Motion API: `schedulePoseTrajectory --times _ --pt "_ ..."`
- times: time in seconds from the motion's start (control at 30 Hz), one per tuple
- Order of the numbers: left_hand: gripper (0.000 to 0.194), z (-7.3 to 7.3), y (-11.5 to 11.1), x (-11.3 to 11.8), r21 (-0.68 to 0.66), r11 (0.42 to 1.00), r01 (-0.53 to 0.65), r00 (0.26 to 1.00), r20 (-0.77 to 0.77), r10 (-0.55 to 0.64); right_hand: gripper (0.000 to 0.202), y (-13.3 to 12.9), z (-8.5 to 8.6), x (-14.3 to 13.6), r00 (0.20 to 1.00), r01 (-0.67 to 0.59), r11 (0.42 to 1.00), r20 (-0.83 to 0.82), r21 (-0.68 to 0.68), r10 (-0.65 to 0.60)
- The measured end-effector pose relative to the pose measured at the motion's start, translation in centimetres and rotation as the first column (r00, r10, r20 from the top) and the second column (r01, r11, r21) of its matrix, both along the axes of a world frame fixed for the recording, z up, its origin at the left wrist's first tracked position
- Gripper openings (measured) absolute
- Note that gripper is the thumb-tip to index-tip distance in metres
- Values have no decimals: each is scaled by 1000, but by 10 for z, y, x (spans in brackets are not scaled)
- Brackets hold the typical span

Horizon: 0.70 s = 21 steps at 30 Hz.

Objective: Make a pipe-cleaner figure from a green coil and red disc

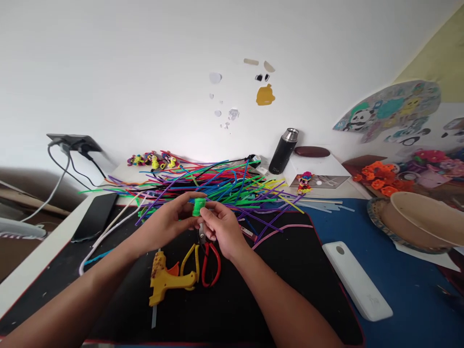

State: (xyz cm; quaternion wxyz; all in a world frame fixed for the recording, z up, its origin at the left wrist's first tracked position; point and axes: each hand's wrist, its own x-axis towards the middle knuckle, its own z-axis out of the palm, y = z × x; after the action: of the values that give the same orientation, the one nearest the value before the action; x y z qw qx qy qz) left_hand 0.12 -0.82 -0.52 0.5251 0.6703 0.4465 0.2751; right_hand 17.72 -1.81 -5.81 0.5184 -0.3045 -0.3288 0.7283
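Note:
A small green coil [199, 207], which looks like wound pipe cleaner, is held up between both hands over the black mat. My left hand [168, 220] has its fingers and thumb on the coil's left side. From the right, my right hand [223, 227] pinches the coil with thumb and fingers. Just below the hands lie pliers with one yellow handle and one red handle [218, 270]; the fingers partly cover their metal head. A yellow glue gun [163, 280] with an orange trigger rests to their left, a clear glue stick at its lower end.
Behind the hands spreads a heap of coloured pipe cleaners [217, 186]. A black bottle [283, 152] leans near the wall. Right lie a white power bank [357, 280] and a bowl [427, 217]; left, a black phone [94, 217]. Small figures [152, 159] stand at the back.

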Motion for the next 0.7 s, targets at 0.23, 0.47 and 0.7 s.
schedulePoseTrajectory --times 0.23,0.47,0.7 --pt "59 -15 -9 6 181 977 -117 993 15 117 42 1 2 4 996 27 998 88 61 -33" --pt "53 -23 -4 0 307 941 -141 980 -89 176 41 -1 -1 4 993 18 999 120 45 -23" --pt "67 -19 -5 -4 375 924 -74 972 -181 151 41 -3 3 2 990 22 1000 136 11 -23"
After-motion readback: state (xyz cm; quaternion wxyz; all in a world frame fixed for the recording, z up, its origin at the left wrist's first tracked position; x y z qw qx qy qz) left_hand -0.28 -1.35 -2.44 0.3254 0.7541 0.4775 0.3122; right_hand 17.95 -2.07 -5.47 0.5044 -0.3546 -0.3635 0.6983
